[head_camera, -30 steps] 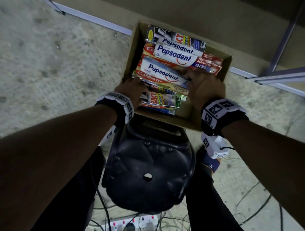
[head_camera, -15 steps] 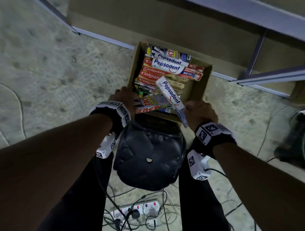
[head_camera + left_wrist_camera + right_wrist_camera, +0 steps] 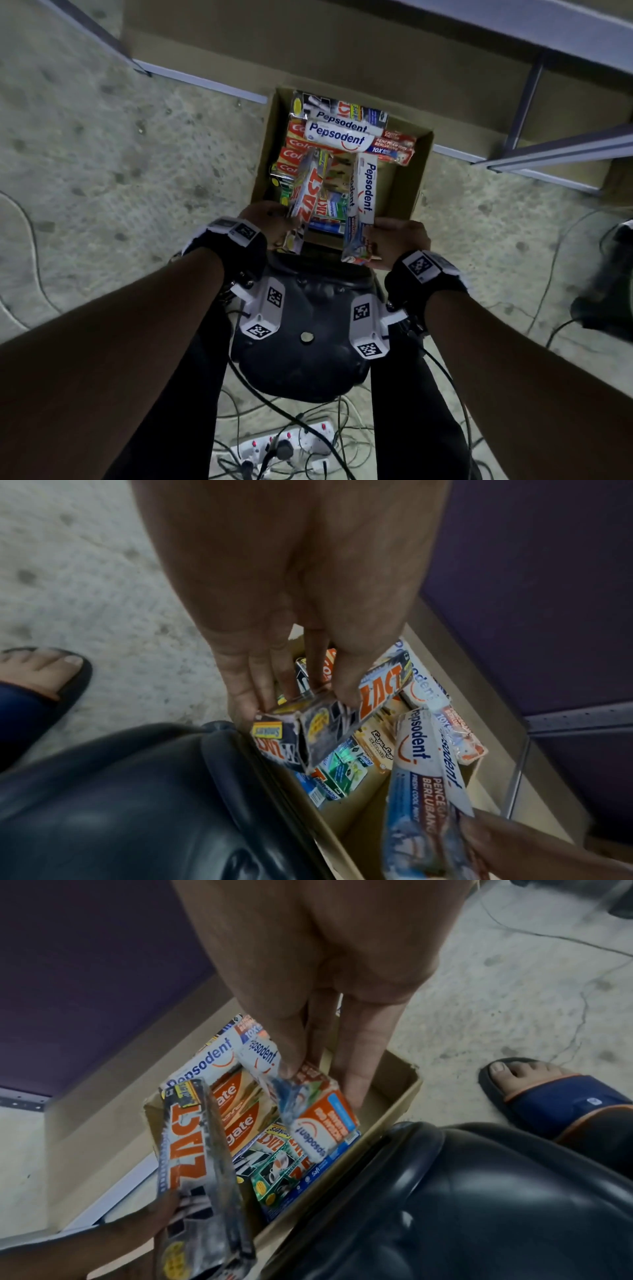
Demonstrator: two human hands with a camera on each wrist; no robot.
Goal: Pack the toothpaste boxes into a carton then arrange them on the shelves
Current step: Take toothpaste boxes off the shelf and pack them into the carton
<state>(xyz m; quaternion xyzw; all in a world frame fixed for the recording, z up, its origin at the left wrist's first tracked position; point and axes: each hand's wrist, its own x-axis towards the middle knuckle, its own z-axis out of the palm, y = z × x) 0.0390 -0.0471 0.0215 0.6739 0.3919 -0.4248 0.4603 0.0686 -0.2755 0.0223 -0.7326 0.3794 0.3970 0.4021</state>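
The left hand point(image 3: 270, 222) grips a Zact box point(image 3: 306, 195), the right hand point(image 3: 399, 241) a Pepsodent box point(image 3: 363, 198), both raised above the carton point(image 3: 416, 171). The boxes are likely light and crushable; hold them by the long edges.

I see both forearms reaching forward and down. My left hand point(image 3: 270, 222) has fingers curled, pinching box end; my right hand point(image 3: 399, 241) likewise, gripping another box.

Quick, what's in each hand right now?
Left hand: holding a Zact box.
Right hand: holding a Pepsodent box.
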